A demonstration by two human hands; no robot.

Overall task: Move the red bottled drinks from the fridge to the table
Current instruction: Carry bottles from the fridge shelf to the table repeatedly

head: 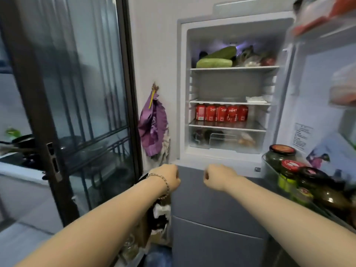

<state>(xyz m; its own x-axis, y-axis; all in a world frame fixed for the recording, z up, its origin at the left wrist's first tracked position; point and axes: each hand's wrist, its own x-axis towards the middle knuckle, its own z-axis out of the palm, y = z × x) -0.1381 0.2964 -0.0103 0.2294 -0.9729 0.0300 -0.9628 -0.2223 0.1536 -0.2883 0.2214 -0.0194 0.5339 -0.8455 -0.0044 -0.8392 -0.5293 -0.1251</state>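
Observation:
The fridge [183, 89] stands open in front of me. Several red drinks [221, 113] stand in a row on its third shelf, upright and side by side. My left hand [169, 177], with a bracelet on the wrist, is held out below the fridge compartment with its fingers curled in and nothing in it. My right hand [217, 177] is next to it at the same height, also closed and empty. Both hands are well below the drinks and apart from them.
The open fridge door [316, 105] is on the right, its lower rack holding jars with dark and red lids [292, 166]. Green vegetables [215, 58] lie on the top shelf. A purple bag [153, 122] hangs on the wall at left, beside a glass door [77, 93].

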